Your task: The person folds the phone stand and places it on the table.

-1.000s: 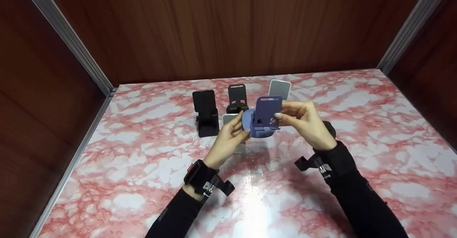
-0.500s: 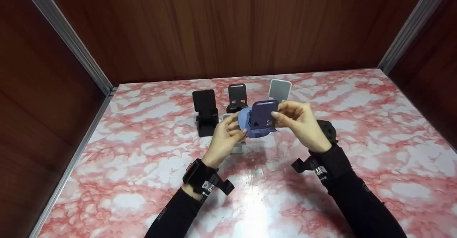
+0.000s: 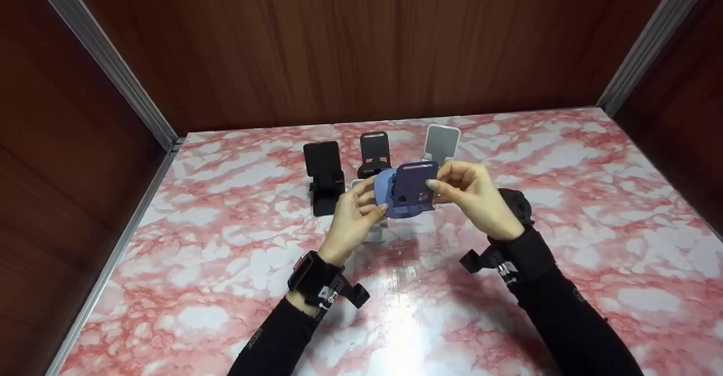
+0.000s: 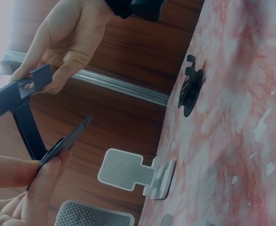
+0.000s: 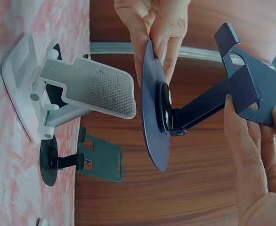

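A blue-purple phone stand (image 3: 415, 181) is held in the air above the table, with its plate upright. My left hand (image 3: 349, 223) pinches the edge of its round base (image 5: 152, 113) between thumb and fingers. At the plate's side edge, my right hand (image 3: 479, 198) pinches with thumb and fingers. An arm with a hinge joins base and plate in the right wrist view. Partly hidden behind my left hand and the base is a white-grey phone stand (image 3: 377, 233). My right hand hides part of another white-grey stand (image 3: 442, 141) farther back.
Two dark phone stands stand at the back left, a taller black one (image 3: 324, 175) and a smaller one (image 3: 375, 149). Another dark stand (image 3: 515, 204) is partly hidden behind my right wrist. The marbled red-and-white table (image 3: 226, 263) meets wooden panels (image 3: 361, 43) at the back.
Both hands have brought the blue-purple stand slightly left and its plate a little lower. The plate has turned a little relative to the camera. The other stands have stayed in place.
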{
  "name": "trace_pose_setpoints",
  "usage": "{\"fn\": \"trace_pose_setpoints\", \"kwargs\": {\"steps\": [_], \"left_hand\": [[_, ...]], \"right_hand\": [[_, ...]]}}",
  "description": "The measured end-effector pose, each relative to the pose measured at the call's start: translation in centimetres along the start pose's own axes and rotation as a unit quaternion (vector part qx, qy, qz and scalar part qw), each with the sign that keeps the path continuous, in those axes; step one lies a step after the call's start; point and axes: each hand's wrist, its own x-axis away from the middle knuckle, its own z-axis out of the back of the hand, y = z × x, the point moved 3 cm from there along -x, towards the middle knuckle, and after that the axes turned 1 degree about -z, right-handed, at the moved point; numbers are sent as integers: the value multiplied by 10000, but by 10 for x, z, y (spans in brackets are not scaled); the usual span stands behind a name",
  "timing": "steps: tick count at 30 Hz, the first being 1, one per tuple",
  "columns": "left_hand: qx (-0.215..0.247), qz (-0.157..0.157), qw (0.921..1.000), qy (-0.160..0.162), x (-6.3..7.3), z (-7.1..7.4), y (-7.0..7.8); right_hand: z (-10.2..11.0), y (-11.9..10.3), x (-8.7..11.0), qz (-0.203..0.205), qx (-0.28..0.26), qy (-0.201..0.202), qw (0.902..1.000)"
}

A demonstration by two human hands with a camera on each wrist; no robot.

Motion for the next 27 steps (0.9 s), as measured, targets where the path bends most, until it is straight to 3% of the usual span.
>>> {"fn": "trace_pose_setpoints", "kwargs": {"steps": [15, 27], "left_hand": [[55, -234, 9996, -113, 1, 1, 1], [-191, -875, 9959, -100, 1, 1, 7]], "right_hand": [[3, 0, 1, -227, -334, -412, 9983], [4, 2, 2, -496, -736, -696, 9936]]}}
